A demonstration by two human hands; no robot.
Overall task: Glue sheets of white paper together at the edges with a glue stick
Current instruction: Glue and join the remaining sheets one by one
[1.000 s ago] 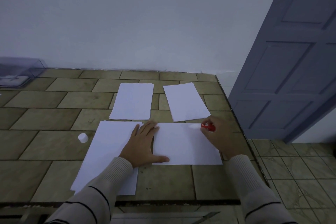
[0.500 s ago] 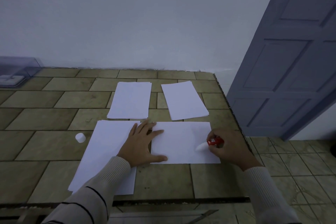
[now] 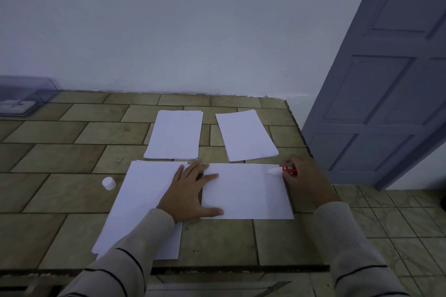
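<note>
A white sheet (image 3: 248,193) lies flat near the front of the tiled table (image 3: 60,152). My left hand (image 3: 190,193) rests on its left edge with fingers spread flat. My right hand (image 3: 306,176) grips a red glue stick (image 3: 288,170), whose white tip touches the sheet's far right corner. Under my left forearm and to the left lies a larger stack of white paper (image 3: 142,202). The glue stick's white cap (image 3: 108,183) stands on the table left of that stack.
Two more stacks of white paper sit farther back, one (image 3: 175,134) at centre and one (image 3: 246,135) to its right. A clear plastic box (image 3: 21,99) stands at the far left by the wall. The table's right edge drops off beside a blue-grey door (image 3: 386,91).
My right hand has slid the glue stick from the near right part of the sheet back up to its far right corner. My left hand has stayed in place.
</note>
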